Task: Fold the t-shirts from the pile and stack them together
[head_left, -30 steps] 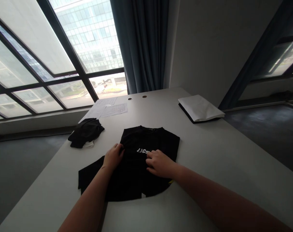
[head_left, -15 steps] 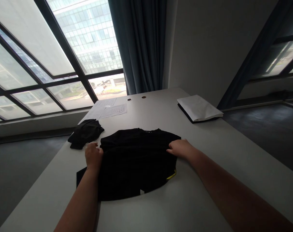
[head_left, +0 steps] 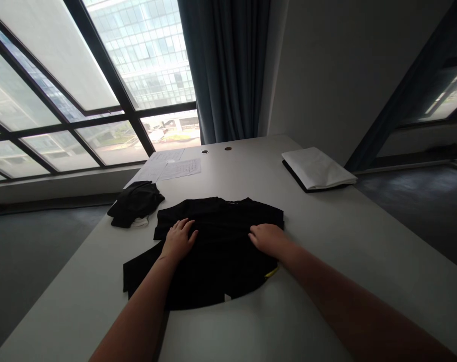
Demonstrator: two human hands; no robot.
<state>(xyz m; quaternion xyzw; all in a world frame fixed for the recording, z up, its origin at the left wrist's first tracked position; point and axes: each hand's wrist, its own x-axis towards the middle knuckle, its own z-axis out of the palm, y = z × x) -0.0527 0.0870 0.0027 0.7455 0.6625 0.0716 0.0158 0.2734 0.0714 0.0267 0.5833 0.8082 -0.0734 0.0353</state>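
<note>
While the white worktop point(head_left: 345, 221) bears a black T-shirt point(head_left: 221, 256) spread on its near part, the left hand point(head_left: 178, 241) rests upon it, fingers apart; the right hand point(head_left: 268, 239) touches it, fingers curled, grip undeterminable. A white tag point(head_left: 227, 297) shows at the near edge.

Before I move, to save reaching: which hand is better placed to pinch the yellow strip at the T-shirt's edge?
Likely the right hand: it rests on the black T-shirt near the yellow strip; the left hand lies farther across.
</note>
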